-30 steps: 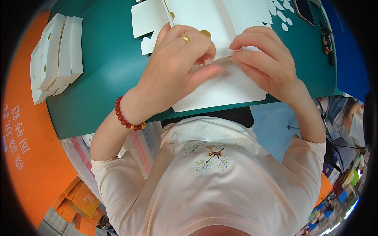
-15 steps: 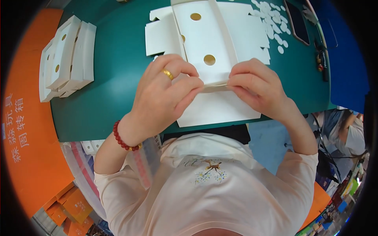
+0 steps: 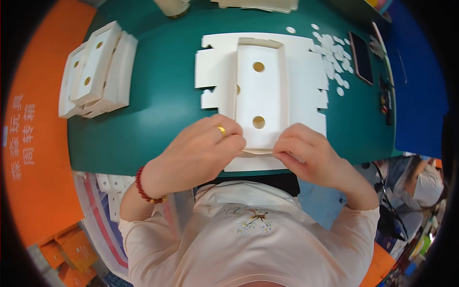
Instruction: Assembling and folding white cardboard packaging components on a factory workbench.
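Observation:
A long white cardboard box (image 3: 260, 97) with round holes in its floor lies before me, its side walls raised. Under it spread flat white cardboard blanks (image 3: 306, 71) with notched edges. My left hand (image 3: 205, 146), wearing a gold ring and a red bead bracelet, pinches the near left corner of the box. At the near right corner, my right hand (image 3: 308, 150) pinches the same near end wall, thumb and fingers closed on the edge. The fingertips partly hide both corners.
Formed white boxes (image 3: 98, 71) are stacked at the table's left. Loose white discs (image 3: 332, 55) lie right of the blanks, beside a phone (image 3: 360, 57). More flat cardboard (image 3: 258, 4) rests at the far edge. An orange crate (image 3: 38, 134) stands left; a clear bin is below the table edge.
The view has shifted, so the table, box and hands appear lower and more of the far table shows. Both hands remain at the near corners of the box, still pinching its end wall.

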A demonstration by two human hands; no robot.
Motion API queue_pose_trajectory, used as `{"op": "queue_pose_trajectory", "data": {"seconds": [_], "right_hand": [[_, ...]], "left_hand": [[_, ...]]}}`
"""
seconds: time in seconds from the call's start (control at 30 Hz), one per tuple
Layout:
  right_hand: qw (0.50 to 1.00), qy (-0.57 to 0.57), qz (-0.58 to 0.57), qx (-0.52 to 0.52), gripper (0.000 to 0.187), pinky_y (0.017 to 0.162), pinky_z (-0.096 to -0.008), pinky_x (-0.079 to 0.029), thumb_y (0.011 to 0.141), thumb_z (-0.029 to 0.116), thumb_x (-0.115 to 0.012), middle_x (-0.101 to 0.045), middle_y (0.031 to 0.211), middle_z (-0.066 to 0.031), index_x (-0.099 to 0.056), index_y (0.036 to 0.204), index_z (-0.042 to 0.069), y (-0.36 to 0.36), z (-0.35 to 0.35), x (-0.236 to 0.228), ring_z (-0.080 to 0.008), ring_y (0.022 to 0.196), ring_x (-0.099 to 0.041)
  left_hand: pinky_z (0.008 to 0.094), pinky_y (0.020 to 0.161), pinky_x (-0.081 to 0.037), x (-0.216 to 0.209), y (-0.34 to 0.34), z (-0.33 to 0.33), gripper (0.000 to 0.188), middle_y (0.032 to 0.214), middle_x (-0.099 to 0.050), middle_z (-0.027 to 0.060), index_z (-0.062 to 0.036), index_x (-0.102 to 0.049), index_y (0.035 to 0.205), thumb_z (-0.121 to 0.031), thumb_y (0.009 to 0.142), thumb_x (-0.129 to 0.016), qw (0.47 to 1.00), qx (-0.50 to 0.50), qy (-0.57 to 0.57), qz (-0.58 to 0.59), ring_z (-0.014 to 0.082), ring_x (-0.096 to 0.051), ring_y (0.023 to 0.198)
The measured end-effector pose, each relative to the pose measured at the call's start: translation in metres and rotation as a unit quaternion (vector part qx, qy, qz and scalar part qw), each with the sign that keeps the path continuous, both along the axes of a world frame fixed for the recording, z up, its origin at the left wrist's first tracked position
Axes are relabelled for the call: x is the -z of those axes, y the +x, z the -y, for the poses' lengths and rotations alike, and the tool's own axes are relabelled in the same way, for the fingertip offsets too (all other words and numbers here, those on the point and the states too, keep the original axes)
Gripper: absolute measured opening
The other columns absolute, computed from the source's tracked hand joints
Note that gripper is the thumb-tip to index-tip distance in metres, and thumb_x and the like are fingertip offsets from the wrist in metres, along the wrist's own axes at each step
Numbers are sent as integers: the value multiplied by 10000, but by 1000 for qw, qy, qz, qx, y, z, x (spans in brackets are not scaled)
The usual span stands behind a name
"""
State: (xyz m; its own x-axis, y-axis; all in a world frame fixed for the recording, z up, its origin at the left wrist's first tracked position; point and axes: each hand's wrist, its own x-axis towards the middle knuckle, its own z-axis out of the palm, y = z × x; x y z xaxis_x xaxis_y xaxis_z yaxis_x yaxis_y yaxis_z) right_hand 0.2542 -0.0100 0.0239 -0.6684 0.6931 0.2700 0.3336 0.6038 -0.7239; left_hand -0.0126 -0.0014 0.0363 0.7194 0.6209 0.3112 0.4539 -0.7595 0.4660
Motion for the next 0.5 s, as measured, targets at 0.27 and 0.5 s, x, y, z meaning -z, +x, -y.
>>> {"op": "queue_pose_trajectory", "data": {"seconds": [0.27, 0.5], "right_hand": [[982, 119, -122, 79, 272, 641, -251, -543, 916, 68, -627, -548, 1282, -193, -582, 1177, 7, 11, -8, 4, -164, 881, -607], [946, 28, -251, 204, 258, 678, -228, -544, 1008, 98, -482, -472, 1380, -207, -538, 1239, -4, 15, -31, 35, -129, 904, -599]], "left_hand": [[510, 964, -429, -22, 26, 28, 429, 1362, -502, 159, -89, -598, 1089, -299, 773, -798, 986, -139, 14, 94, 420, -496, 1209], [619, 1006, -395, 33, 95, 43, 297, 1242, -589, 135, -75, -621, 990, -241, 782, -753, 958, -253, 138, 15, 398, -491, 1254]]}}
